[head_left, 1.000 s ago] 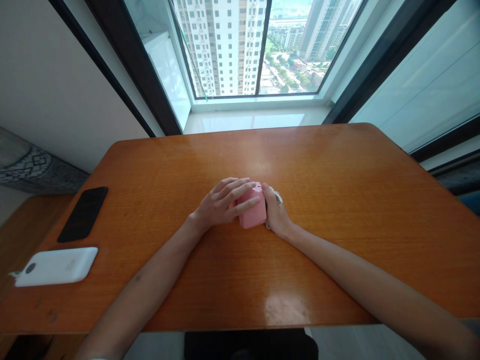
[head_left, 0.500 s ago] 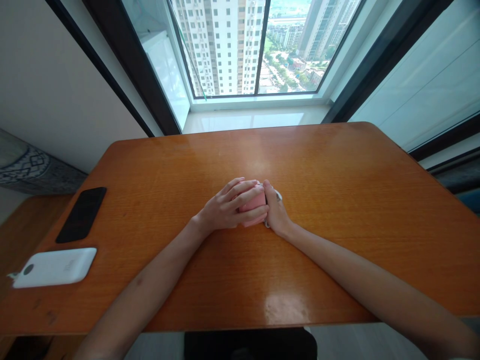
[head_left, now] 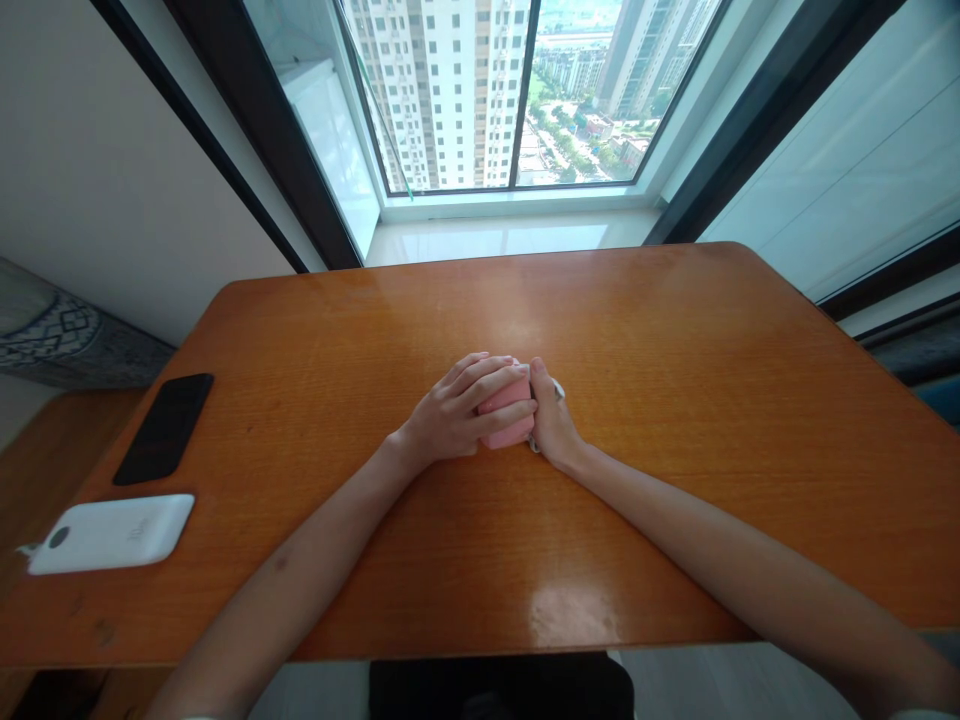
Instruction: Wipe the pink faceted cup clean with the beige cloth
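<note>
Between my two hands, at the middle of the table (head_left: 675,340), is a small pink rounded object (head_left: 510,428) with a white part; its exact kind is not clear. Wrapped over its left side and top are the fingers of my left hand (head_left: 465,405). My right hand (head_left: 553,420) grips it from the right, thumb pointing up along its edge and the other fingers mostly hidden. A thin whitish loop shows below the object, beside the right palm, and a small white piece peeks out past the right thumb.
A black phone (head_left: 165,428) lies at the table's left edge. Nearer to me is a white, flat, rounded device (head_left: 112,534) with a short cord end. Beyond the table's far edge are a window sill (head_left: 502,238) and a window. A patterned cushion (head_left: 67,330) is at left.
The fingers of my left hand have shifted slightly on the pink object, and more of its lower front shows. Both hands stay in nearly the same place.
</note>
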`<state>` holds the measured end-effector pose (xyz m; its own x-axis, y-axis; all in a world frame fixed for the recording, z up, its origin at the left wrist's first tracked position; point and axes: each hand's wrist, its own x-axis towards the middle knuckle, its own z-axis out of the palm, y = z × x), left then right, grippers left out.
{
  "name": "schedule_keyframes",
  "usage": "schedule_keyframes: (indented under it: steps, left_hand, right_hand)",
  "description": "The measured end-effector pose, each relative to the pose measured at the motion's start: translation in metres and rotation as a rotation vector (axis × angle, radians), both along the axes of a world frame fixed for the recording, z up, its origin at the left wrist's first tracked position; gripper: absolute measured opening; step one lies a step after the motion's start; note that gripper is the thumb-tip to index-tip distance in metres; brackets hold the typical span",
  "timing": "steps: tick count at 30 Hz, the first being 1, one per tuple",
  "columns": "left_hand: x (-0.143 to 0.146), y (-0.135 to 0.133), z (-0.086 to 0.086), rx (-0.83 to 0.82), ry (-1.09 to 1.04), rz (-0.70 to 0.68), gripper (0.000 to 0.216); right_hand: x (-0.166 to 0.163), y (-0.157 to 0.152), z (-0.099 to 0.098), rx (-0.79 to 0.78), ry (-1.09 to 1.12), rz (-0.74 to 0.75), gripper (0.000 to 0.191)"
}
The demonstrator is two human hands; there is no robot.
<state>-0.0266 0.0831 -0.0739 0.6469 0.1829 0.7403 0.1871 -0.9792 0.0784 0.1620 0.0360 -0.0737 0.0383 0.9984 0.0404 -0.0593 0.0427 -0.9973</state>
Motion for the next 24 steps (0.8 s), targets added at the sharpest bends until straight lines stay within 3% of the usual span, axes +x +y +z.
schedule_keyframes:
  steps: [13, 24]
  left_hand:
    - [0.001, -0.003, 0.006, -0.072, 0.039, 0.017, 0.049]
    - [0.007, -0.008, 0.013, -0.275, -0.07, -0.028, 0.047]
  right_hand:
    - [0.0, -0.003, 0.003, 0.0, 0.0, -0.038, 0.069]
    - [0.0, -0.005, -0.002, 0.012, -0.017, -0.038, 0.069]
